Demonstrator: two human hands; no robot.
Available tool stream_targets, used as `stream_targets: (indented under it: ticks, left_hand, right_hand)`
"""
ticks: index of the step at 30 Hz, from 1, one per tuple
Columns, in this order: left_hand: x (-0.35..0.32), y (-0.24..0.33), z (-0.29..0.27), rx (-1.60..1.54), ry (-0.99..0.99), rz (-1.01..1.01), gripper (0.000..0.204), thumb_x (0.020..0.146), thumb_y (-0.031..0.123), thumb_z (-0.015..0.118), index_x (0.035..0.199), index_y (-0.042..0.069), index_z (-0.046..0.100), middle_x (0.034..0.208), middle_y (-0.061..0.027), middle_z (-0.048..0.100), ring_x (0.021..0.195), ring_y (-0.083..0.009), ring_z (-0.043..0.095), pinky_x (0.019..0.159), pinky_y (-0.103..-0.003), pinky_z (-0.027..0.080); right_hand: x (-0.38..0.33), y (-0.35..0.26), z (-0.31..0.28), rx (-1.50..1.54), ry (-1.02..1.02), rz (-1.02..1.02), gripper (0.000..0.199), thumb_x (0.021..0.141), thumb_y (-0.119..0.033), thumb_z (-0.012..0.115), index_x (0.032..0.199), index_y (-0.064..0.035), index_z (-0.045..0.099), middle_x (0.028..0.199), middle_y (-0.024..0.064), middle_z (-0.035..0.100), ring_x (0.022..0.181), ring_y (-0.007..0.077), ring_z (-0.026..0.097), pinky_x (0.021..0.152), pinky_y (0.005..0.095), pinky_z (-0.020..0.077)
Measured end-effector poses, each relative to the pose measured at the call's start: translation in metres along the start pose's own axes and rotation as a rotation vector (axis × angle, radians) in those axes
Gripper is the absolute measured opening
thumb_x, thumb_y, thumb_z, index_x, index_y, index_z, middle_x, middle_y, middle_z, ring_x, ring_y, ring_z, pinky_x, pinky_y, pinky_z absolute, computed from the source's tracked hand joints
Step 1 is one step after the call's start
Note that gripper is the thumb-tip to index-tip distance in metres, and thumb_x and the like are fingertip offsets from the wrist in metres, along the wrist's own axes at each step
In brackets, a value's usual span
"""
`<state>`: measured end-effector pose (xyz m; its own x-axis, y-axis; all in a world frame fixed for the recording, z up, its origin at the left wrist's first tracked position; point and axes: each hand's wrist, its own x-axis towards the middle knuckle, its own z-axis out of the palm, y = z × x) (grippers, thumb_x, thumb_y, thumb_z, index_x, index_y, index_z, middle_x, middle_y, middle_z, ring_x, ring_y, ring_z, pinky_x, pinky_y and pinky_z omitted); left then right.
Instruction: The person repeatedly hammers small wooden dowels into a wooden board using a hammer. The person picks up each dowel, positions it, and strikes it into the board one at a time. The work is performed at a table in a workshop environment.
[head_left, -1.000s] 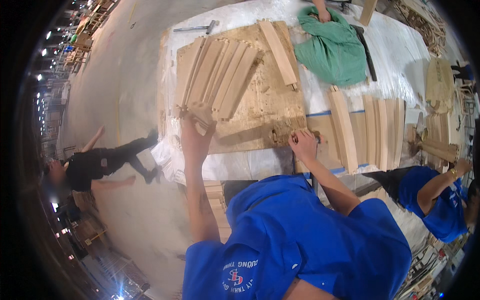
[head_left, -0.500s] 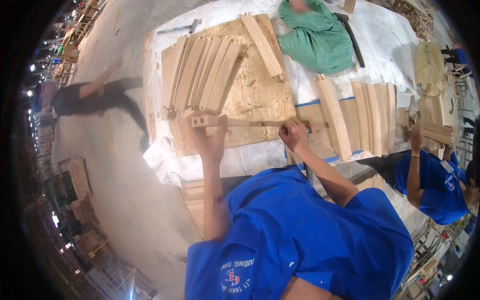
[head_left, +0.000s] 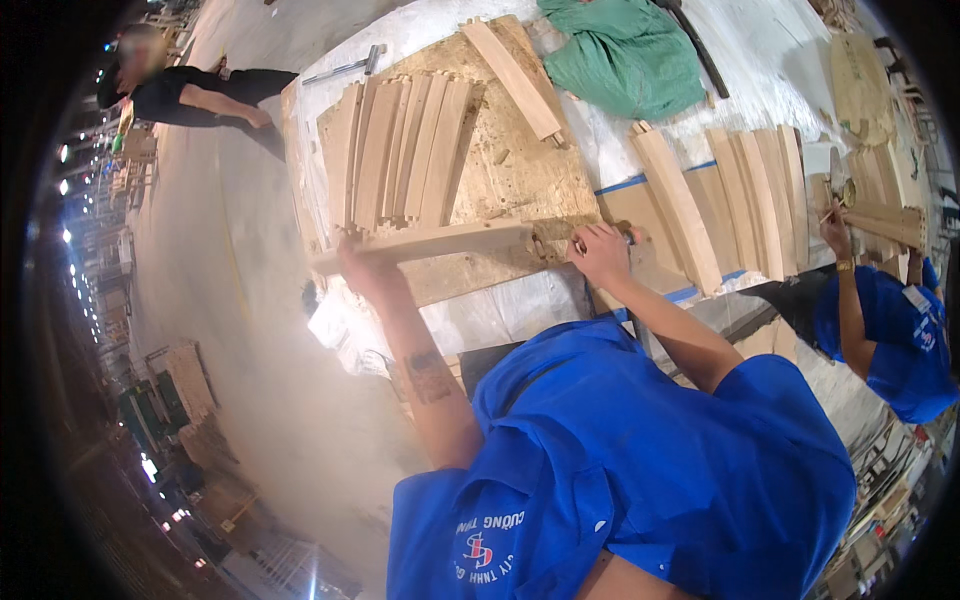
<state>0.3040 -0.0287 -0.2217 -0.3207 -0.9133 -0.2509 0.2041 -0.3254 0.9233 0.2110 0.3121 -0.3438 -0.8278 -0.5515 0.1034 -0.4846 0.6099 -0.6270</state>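
Grips a pale wooden bar (head_left: pixel 450 241) near its left end with the left hand (head_left: pixel 372 275), fingers wrapped round it, over the lower part of a worn board (head_left: pixel 515 185) at the centre of the frame. Curls the fingers of the right hand (head_left: pixel 602 258) just beyond the bar's right end, beside a small dark item with an orange-red spot (head_left: pixel 634 237); cannot tell whether gripping anything there. Looks like a positioning step, with the bar roughly level below 1 row of slats (head_left: pixel 400 150). Calls, by judgement, for a firm left grip and careful alignment near the right fingertips. Cannot tell whether resting on the board or held just above. Blurs at the left fingers and bar tip. Shows only part of a green cloth (head_left: pixel 628 62) at the top edge and of a co-worker (head_left: pixel 890 335) against the right rim.
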Motion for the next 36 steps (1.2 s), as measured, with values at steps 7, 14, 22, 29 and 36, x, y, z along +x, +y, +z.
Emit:
stream_targets:
  ticks: [7, 14, 22, 29, 36]
  left_hand:
    - [0.01, -0.024, -0.062, -0.285, 0.231, -0.395, 0.055, 0.099, 0.046, 0.038, 0.128, 0.002, 0.054, 0.123, -0.0176, 0.064, 0.107, -0.032, 0.067, 0.085, -0.046, 0.061]
    - [0.003, 0.001, -0.044, -0.196, 0.203, -0.221, 0.05, 0.097, 0.038, 0.04, 0.126, 0.002, 0.056, 0.12, -0.016, 0.066, 0.105, -0.029, 0.069, 0.081, -0.044, 0.062]
    - [-0.01, -0.018, -0.025, -0.285, 0.028, -0.314, 0.06, 0.1, 0.046, 0.035, 0.142, 0.005, 0.044, 0.133, -0.0178, 0.056, 0.12, -0.0326, 0.057, 0.099, -0.05, 0.051]
    - [-0.071, -0.09, 0.012, -0.148, -0.311, -0.778, 0.07, 0.099, 0.064, 0.038, 0.135, 0.005, 0.051, 0.117, -0.0119, 0.065, 0.107, -0.0254, 0.064, 0.091, -0.041, 0.054]
    - [-0.114, -0.048, -0.025, 0.585, -0.386, -0.276, 0.066, 0.103, 0.048, 0.049, 0.146, -0.001, 0.04, 0.136, -0.0141, 0.056, 0.122, -0.0243, 0.057, 0.103, -0.039, 0.047]
  right_hand:
    - [0.002, 0.008, 0.002, -0.043, 0.079, 0.011, 0.018, 0.08, -0.027, 0.069, 0.079, -0.0091, 0.068, 0.078, 0.0064, 0.066, 0.084, 0.0259, 0.063, 0.077, 0.0395, 0.048]
    - [0.002, 0.012, 0.003, -0.034, 0.087, -0.008, 0.018, 0.08, -0.025, 0.068, 0.086, -0.0087, 0.069, 0.079, 0.0051, 0.067, 0.082, 0.0237, 0.064, 0.077, 0.0382, 0.0485]
    - [0.018, -0.041, -0.052, 0.267, -0.087, -0.024, 0.06, 0.073, -0.03, 0.081, 0.126, -0.0115, 0.061, 0.129, 0.0152, 0.056, 0.123, 0.0369, 0.05, 0.102, 0.0463, 0.0428]
    - [0.073, -0.145, -0.072, 1.141, -0.269, -0.351, 0.042, 0.085, 0.002, 0.072, 0.123, -0.0068, 0.057, 0.122, 0.0114, 0.059, 0.118, 0.022, 0.056, 0.101, 0.0364, 0.0447]
    - [0.085, -0.174, -0.028, 1.186, -0.213, -0.328, 0.038, 0.077, 0.004, 0.067, 0.112, -0.0045, 0.054, 0.103, 0.0094, 0.056, 0.098, 0.0241, 0.058, 0.087, 0.0339, 0.0458]
